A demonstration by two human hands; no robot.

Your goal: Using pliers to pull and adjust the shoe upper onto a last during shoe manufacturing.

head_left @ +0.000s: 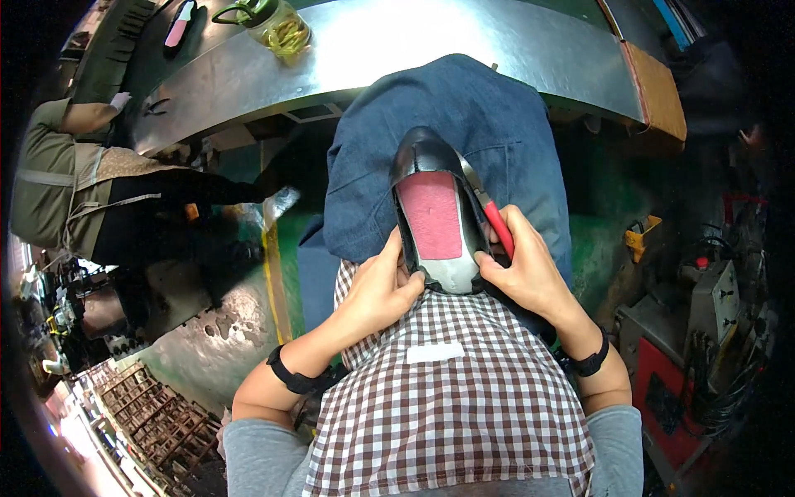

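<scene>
Closest was a brown and white checked apron [451, 406] on the person's front. Farther off stood a long, shiny metal table [538, 54]. Blue cloth [472, 103] covered the legs. Over it was a black shoe [431, 203], pink inside, with its toe pointing away. The left hand [383, 286] pinched one side near the heel. The right hand [527, 269] touched the other side with its thumb and gripped a red-handled tool [498, 225].
</scene>
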